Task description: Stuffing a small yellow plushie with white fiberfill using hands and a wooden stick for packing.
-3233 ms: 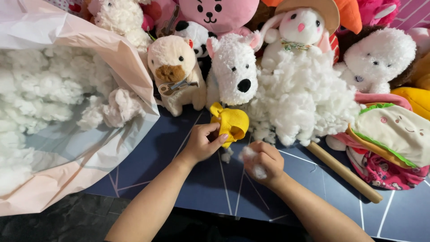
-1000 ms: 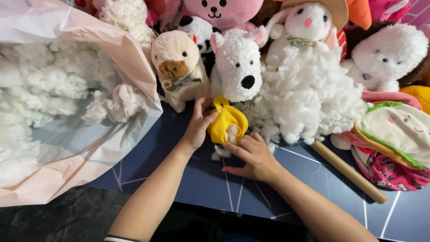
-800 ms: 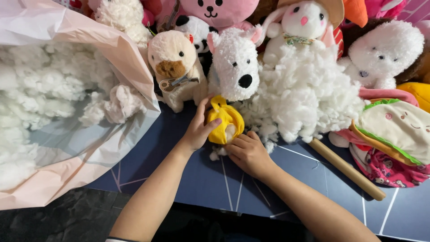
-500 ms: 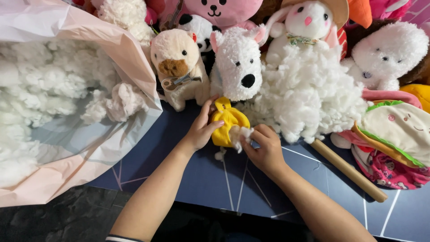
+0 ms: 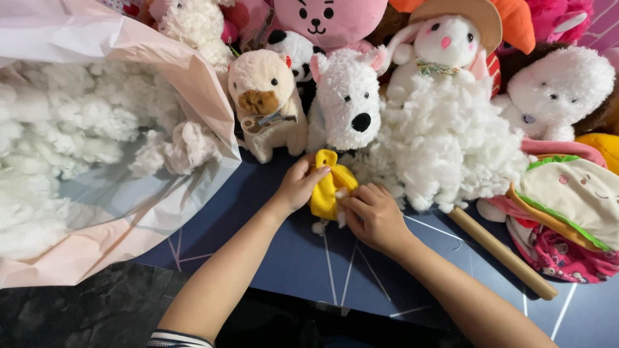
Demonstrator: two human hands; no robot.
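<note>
Together, the left hand (image 5: 298,187) and right hand (image 5: 372,216) clamp the yellow plush skin (image 5: 325,190) between them.

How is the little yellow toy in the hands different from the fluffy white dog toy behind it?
The yellow toy is small, limp and smooth, while the white dog toy is much bigger, plump and shaggy. The yellow toy is held by the left hand and right hand; the white dog toy sits upright, untouched. Both are soft fabric toys on the dark blue table.
</note>
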